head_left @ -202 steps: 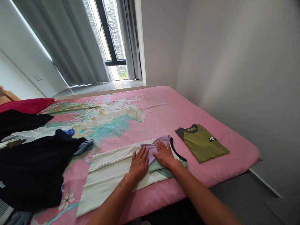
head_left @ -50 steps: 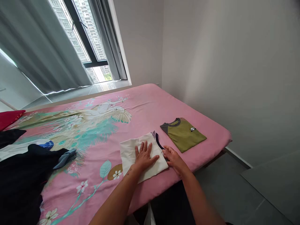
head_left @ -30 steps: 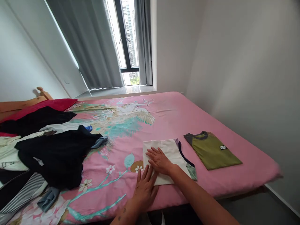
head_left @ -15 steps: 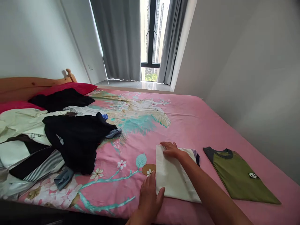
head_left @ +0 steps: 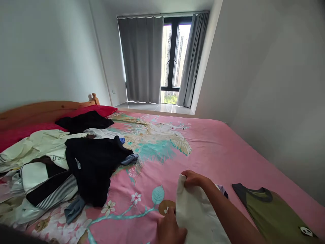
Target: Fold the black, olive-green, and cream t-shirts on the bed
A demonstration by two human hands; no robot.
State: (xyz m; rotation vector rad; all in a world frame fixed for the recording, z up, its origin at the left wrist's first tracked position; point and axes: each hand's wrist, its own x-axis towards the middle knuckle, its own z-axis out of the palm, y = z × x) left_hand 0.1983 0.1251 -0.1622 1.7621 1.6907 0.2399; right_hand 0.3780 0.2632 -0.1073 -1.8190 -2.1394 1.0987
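Observation:
A folded white shirt [head_left: 199,211] lies on the pink bed in front of me, its left edge raised off the sheet. My right hand [head_left: 194,179] is closed on the far left corner of the shirt. Lower down, my left hand [head_left: 171,227] grips the same edge, its fingers partly hidden. A purple and dark bit of the shirt shows beyond my right forearm. To the right, a folded olive-green T-shirt [head_left: 274,213] with grey shoulders and a panda patch lies flat, touched by neither hand.
Loose clothes are heaped at the left, with a black garment [head_left: 93,169] on top. Red pillows [head_left: 101,110] rest against the wooden headboard [head_left: 58,105]. A wall [head_left: 274,101] runs along the bed's right side; grey curtains [head_left: 144,61] hang at the window beyond.
Both hands went from lying flat on and beside the white shirt to gripping its left edge, which has risen. The camera view has tilted up.

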